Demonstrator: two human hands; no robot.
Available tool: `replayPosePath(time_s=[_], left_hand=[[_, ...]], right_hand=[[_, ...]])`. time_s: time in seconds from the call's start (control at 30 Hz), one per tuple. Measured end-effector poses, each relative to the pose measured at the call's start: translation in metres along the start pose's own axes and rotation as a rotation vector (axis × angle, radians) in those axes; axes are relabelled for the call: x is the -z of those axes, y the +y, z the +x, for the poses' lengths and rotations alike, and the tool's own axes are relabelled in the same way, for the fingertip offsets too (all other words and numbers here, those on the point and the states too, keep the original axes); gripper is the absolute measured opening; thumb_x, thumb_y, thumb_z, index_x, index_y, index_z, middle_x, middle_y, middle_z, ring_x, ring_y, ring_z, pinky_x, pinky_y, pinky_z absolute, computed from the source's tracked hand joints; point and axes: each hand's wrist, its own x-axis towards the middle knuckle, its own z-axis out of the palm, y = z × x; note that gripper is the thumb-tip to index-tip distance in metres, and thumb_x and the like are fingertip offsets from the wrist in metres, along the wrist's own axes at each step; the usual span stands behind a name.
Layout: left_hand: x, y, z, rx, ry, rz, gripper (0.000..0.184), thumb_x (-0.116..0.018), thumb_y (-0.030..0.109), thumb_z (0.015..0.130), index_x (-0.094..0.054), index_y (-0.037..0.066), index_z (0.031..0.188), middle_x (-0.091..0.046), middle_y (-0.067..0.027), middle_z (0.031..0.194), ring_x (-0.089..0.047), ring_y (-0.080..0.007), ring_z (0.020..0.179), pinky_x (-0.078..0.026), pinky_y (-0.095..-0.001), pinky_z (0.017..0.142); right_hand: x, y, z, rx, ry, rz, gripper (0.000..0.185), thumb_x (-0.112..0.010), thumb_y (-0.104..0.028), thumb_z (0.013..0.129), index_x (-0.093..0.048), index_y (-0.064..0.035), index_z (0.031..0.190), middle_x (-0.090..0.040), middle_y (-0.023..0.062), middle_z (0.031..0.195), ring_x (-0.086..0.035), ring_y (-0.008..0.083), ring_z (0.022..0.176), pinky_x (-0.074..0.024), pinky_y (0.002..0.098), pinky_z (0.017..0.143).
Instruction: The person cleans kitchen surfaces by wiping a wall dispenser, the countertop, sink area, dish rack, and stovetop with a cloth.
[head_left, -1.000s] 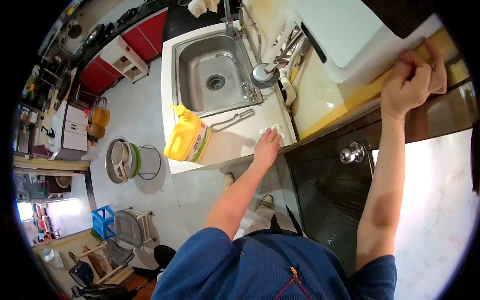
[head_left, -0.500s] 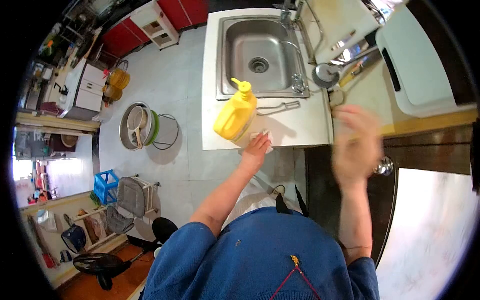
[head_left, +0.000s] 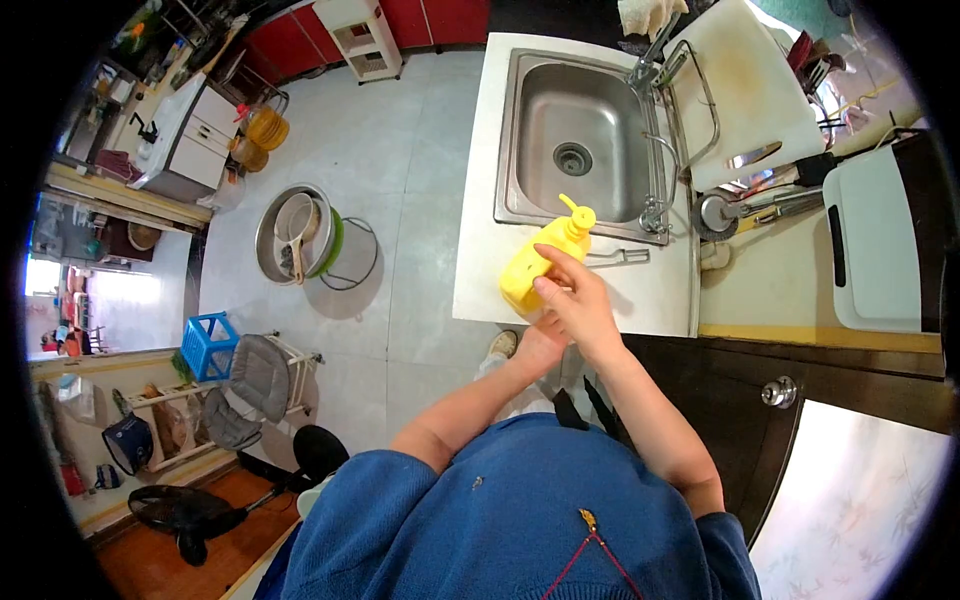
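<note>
A yellow pump bottle (head_left: pixel 520 279) stands on the white counter (head_left: pixel 480 250), just in front of the steel sink (head_left: pixel 510 165). My right hand (head_left: pixel 583 308) is held over the counter's front edge, with its thumb and index finger apart and overlapping the bottle; whether they touch it is unclear. My left hand (head_left: pixel 541 346) is low beside it, partly behind the right hand, its fingers hidden. Any cloth in or under it is out of sight. A metal-handled tool (head_left: pixel 625 257) lies to the right of the bottle.
A faucet (head_left: pixel 645 72) and a leaning cutting board (head_left: pixel 740 90) are behind and right of the sink. A round brush (head_left: pixel 715 215) and a white-lidded box (head_left: pixel 875 245) are further right. Below is a door knob (head_left: pixel 779 392). Metal bowls (head_left: pixel 268 240) are on the left.
My right hand has come left from near the door to the bottle. My left hand has drawn back from the countertop, and the white cloth no longer shows. The view has shifted.
</note>
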Motion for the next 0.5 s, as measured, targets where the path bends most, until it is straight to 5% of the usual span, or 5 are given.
replayPosePath(time_s=[0.07, 0.27, 0.3, 0.4, 0.5], left_hand=[[0.023, 0.008, -0.001, -0.076, -0.076, 0.045, 0.037, -0.052, 0.008, 0.080, -0.056, 0.004, 0.117, -0.054, -0.0119, 0.125, -0.051, -0.0270, 0.117, -0.047, -0.0375, 0.091], [-0.001, -0.031, -0.021, -0.211, 0.087, 0.023, 0.031, -0.054, 0.009, 0.078, -0.062, 0.004, 0.107, -0.062, -0.0107, 0.112, -0.057, -0.0267, 0.107, -0.050, -0.0380, 0.085], [-0.002, -0.029, -0.026, 0.009, 0.043, -0.384, 0.031, -0.055, 0.009, 0.077, -0.063, 0.005, 0.107, -0.063, -0.0100, 0.110, -0.059, -0.0279, 0.104, -0.050, -0.0382, 0.086], [0.038, -0.034, -0.030, -0.255, 0.169, 0.054, 0.029, -0.056, 0.007, 0.078, -0.063, 0.005, 0.106, -0.063, -0.0104, 0.111, -0.059, -0.0296, 0.104, -0.049, -0.0389, 0.087], [0.040, -0.062, -0.030, -0.083, 0.208, -0.056, 0.028, -0.058, 0.005, 0.077, -0.064, 0.005, 0.104, -0.062, -0.0124, 0.114, -0.056, -0.0313, 0.109, -0.047, -0.0406, 0.090]], right_hand=[[0.000, -0.001, 0.006, -0.278, 0.026, 0.524, 0.042, -0.066, -0.008, 0.083, -0.054, -0.0023, 0.123, -0.064, 0.0091, 0.099, -0.058, 0.0120, 0.092, -0.0469, 0.0262, 0.078], [0.045, -0.002, -0.017, -0.295, 0.289, 0.463, 0.020, -0.068, -0.005, 0.082, -0.060, -0.0024, 0.100, -0.064, 0.0057, 0.088, -0.059, 0.0115, 0.081, -0.0460, 0.0236, 0.074], [0.057, -0.001, -0.025, -0.269, 0.312, 0.461, 0.020, -0.068, -0.004, 0.081, -0.060, -0.0029, 0.099, -0.063, 0.0050, 0.088, -0.059, 0.0108, 0.080, -0.0457, 0.0231, 0.073], [0.083, -0.018, -0.041, -0.175, 0.417, 0.481, 0.015, -0.065, -0.001, 0.083, -0.060, -0.0025, 0.097, -0.062, 0.0028, 0.088, -0.057, 0.0089, 0.079, -0.0451, 0.0217, 0.072], [0.111, -0.029, -0.050, -0.165, 0.488, 0.318, 0.013, -0.062, 0.001, 0.083, -0.061, -0.0007, 0.095, -0.062, 0.0024, 0.088, -0.057, 0.0076, 0.080, -0.0453, 0.0202, 0.072]])
